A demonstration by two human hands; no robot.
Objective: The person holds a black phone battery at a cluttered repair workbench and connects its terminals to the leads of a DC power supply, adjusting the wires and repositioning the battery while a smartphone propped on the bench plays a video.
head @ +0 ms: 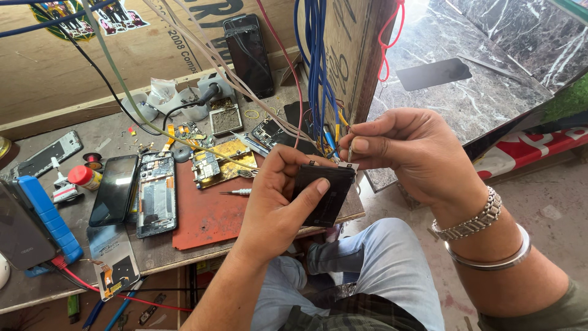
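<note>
In the middle, the left hand holds a black phone part while the right hand pinches its thin strip, which could tear if pulled hard.

Left hand rises from the lower middle of the frame, thumb pressed forward in a closed grip, while right hand, entering from lower right, pinches fingertips together.

A small black rectangular phone part, flat and dark with a matte face, is held tilted in the air above the lap, just off the table edge, its upper corner pinched.
</note>
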